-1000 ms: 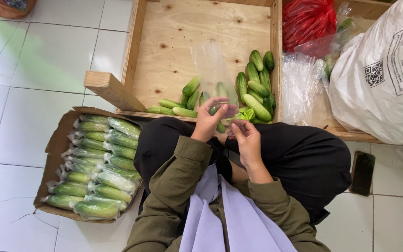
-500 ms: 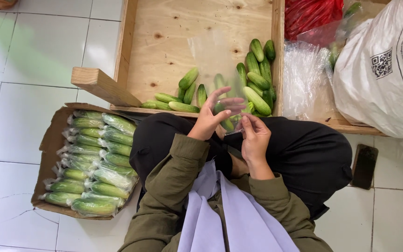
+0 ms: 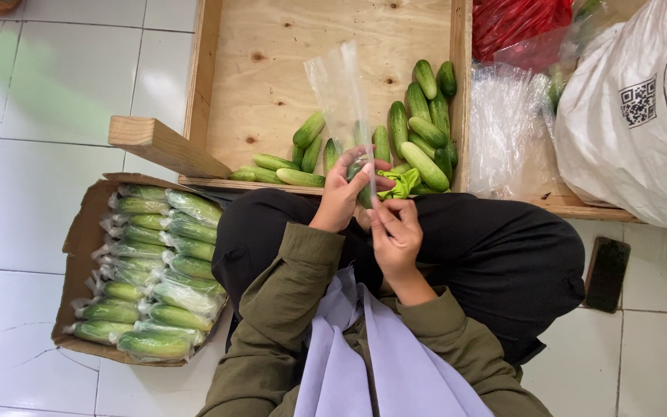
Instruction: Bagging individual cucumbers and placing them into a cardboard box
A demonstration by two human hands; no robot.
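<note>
Head view: both hands' fingers (image 3: 360, 181) pinch clear bag (image 3: 341, 93) over crate edge (image 3: 272, 184).

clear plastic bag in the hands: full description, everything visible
The clear plastic bag is a thin, narrow, see-through sleeve of glossy film. It stands upright from the hands, over the wooden crate, its top end loose and slightly creased. The left hand grips its lower end, and the right hand pinches it from below. A green cucumber seems to sit in the bottom, mostly hidden by fingers.
</note>
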